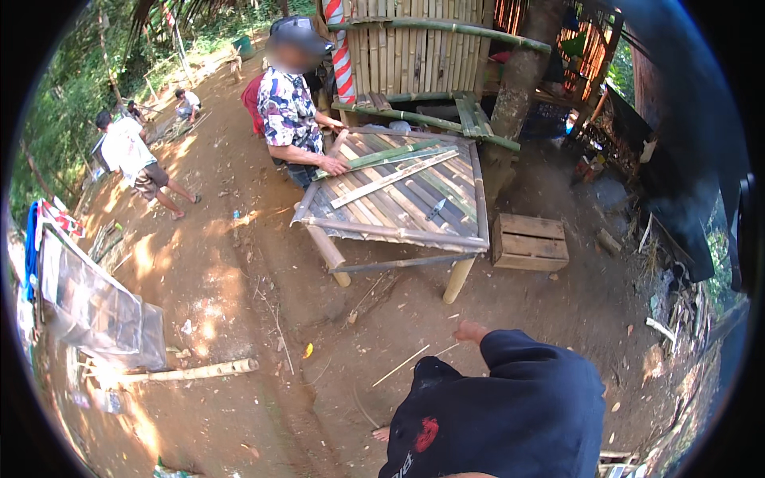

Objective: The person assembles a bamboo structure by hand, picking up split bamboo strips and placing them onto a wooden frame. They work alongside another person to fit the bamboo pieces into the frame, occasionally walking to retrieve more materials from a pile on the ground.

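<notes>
My right hand (472,331) reaches out of a dark sleeve over the bare ground, near the table's front leg. Its fingers seem stretched out, with nothing visible in them. A thin pale stick (402,366) lies on the soil to its left. At the left edge of my dark shirt (494,414) a small patch of skin shows beside a thin curved stick; whether it is my left hand or a foot, I cannot tell. Ahead stands a bamboo table (398,233) topped with slats, carrying a pale flat bamboo strip (394,179), green bamboo strips (390,156) and a small knife-like tool (435,209).
Across the table a person in a patterned shirt (288,111) has one hand on a green strip. Right of the table sits a wooden crate (530,242). A bamboo pole (191,371) lies at left near a translucent-sided frame (103,295). Other people are farther back, left.
</notes>
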Demonstrator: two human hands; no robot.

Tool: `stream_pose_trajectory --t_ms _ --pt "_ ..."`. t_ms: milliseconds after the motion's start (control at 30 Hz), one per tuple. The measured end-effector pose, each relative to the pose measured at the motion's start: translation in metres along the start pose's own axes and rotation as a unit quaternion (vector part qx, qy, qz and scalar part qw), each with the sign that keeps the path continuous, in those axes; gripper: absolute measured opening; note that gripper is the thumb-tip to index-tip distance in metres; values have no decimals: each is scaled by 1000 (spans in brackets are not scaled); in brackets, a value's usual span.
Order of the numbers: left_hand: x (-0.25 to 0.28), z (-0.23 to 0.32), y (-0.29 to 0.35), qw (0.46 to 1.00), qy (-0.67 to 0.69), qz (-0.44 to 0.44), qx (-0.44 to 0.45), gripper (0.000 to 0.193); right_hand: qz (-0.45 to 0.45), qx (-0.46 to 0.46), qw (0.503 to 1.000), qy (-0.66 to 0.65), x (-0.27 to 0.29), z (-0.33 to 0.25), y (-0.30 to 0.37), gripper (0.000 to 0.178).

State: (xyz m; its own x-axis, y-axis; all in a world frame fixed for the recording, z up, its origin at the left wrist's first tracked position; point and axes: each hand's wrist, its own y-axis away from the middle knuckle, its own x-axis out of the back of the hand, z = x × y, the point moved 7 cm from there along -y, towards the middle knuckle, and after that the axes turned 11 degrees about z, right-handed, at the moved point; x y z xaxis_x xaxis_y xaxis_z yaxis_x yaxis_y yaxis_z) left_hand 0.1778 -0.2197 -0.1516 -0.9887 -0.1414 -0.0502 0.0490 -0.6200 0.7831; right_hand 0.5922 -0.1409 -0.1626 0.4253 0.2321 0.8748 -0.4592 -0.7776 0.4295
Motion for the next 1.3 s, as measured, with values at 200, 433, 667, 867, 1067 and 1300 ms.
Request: stream_pose_trajectory --t_ms 200,433,667,867,1067,1300 --pt "91 10 0 999 -28 -25 25 63 -67 -29 997 -6 -74 24 91 35" --pt "221 19 -38 996 -1 60 70 64 -240 -136 953 -126 -125 -53 144 34" --pt "281 76 -63 988 20 127 82 64 -146 -15 989 -25 -143 -140 0 34" --pt "328 114 -71 982 101 148 68 65 176 384 906 24 -118 -356 -123 16" --pt "385 100 -13 957 192 209 65 66 -174 183 905 -343 -77 -584 -40 28" --pt "464 65 -37 911 343 228 22 67 -441 272 837 -173 -203 -749 108 32"
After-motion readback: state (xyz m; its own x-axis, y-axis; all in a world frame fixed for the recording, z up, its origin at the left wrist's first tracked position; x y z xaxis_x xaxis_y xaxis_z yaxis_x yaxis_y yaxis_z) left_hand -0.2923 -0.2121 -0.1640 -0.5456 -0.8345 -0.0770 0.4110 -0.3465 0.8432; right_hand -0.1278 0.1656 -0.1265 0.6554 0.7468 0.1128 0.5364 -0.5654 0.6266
